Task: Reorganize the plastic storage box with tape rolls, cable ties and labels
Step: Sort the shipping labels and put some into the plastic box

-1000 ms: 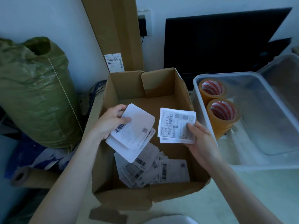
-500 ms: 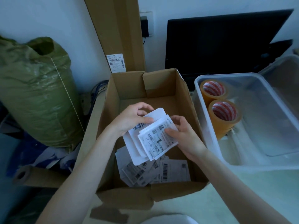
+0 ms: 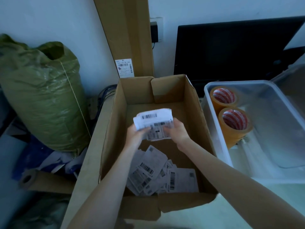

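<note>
Above the open cardboard box (image 3: pixel 194 103) I hold a stack of white barcode labels (image 3: pixel 154 121) with both hands. My left hand (image 3: pixel 137 135) grips the stack's left edge and my right hand (image 3: pixel 179 132) grips its right edge. Several more loose labels (image 3: pixel 156 174) lie on the box's floor near its front wall. To the right stands the clear plastic storage box (image 3: pixel 214 123), with two amber tape rolls (image 3: pixel 234 124) standing side by side against its left wall. No cable ties are visible.
A stuffed green sack (image 3: pixel 44 96) stands at the left. A tall flat carton (image 3: pixel 125 37) leans on the wall behind the box. A dark monitor (image 3: pixel 231 50) is at the back right. A cardboard tube (image 3: pixel 28 178) lies low at the left.
A second ago each hand held its own bundle of labels apart. The hands came together, merged the bundles into one stack, and lifted it slightly farther back over the box.
</note>
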The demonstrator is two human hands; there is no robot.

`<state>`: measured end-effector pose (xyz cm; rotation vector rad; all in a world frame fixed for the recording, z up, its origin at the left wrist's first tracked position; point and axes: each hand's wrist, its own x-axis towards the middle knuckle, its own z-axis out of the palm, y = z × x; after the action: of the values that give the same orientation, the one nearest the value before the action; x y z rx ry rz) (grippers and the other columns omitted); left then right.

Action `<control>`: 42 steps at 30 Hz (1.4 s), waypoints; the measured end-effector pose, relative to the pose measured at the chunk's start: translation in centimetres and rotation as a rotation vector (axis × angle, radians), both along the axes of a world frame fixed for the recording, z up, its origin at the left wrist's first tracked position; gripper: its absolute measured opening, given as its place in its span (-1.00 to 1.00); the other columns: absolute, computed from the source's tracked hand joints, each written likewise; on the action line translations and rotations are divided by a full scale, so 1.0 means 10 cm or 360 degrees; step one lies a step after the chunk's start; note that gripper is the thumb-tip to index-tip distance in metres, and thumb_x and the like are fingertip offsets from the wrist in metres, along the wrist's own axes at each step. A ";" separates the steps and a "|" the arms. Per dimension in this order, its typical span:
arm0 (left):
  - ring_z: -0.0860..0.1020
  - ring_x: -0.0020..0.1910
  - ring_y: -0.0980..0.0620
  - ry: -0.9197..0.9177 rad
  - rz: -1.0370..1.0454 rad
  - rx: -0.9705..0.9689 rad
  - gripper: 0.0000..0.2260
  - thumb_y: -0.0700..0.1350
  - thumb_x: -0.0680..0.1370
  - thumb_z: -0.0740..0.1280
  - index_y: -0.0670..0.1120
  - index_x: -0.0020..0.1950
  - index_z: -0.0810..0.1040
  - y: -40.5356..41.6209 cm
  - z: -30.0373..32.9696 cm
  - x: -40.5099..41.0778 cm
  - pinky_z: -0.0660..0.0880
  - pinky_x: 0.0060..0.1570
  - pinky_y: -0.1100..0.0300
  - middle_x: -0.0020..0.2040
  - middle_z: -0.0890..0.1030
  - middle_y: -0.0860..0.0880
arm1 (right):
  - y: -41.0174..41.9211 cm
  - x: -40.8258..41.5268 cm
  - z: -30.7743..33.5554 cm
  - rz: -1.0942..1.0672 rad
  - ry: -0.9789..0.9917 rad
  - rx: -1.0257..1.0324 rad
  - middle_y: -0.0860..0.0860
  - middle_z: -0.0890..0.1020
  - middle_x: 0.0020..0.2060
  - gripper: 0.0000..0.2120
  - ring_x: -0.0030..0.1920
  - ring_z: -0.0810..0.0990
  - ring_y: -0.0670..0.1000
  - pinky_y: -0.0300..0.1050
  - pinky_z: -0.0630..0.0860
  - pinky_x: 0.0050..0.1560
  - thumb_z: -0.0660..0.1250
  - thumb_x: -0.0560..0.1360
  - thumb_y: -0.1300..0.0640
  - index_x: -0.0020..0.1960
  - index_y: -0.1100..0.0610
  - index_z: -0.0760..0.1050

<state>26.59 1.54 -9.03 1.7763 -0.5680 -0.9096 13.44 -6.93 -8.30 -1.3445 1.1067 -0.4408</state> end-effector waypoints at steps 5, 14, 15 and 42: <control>0.57 0.04 0.00 -0.0024 -0.0059 0.0196 -0.72 -0.25 0.47 0.42 -0.13 0.16 0.53 0.07 -0.36 0.10 0.49 -0.13 0.28 0.05 0.60 -0.05 | -0.07 0.02 -0.29 0.0186 0.0403 -0.0008 0.13 0.52 0.21 -0.64 0.20 0.51 0.06 -0.18 0.49 0.00 0.21 0.56 0.32 0.35 0.19 0.37; 0.58 0.02 0.04 0.0107 -0.0040 0.0182 -0.66 -0.30 0.45 0.41 -0.08 0.18 0.48 0.04 -0.46 0.06 0.53 0.04 0.14 0.04 0.60 -0.04 | -0.01 0.15 -0.43 0.0244 0.0412 0.0013 0.11 0.46 0.21 -0.57 0.18 0.47 0.03 -0.19 0.47 0.01 0.12 0.54 0.43 0.36 0.15 0.29; 0.59 0.03 0.03 0.0144 -0.0080 0.0177 -0.68 -0.28 0.46 0.41 -0.06 0.18 0.50 0.05 -0.46 0.05 0.52 0.03 0.14 0.03 0.62 -0.04 | 0.00 0.15 -0.45 0.0253 0.0419 0.0000 0.12 0.47 0.22 -0.56 0.22 0.47 0.05 -0.12 0.48 0.11 0.11 0.53 0.44 0.37 0.17 0.28; 0.60 -0.11 0.36 -0.0172 -0.0619 -0.0112 -0.87 -0.10 0.60 0.27 0.11 0.05 0.56 -0.22 0.93 -1.51 0.48 -0.28 0.47 -0.11 0.66 0.24 | -0.62 -2.11 1.03 0.0584 0.0276 -0.0046 0.06 0.69 -0.21 -0.87 -0.26 0.61 -0.06 -0.26 0.49 -0.33 0.34 0.48 0.36 -0.10 0.17 0.59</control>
<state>11.44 -0.68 0.25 1.6872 -1.0283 -1.0442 -7.69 -13.12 2.04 -1.5951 0.9667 -0.0717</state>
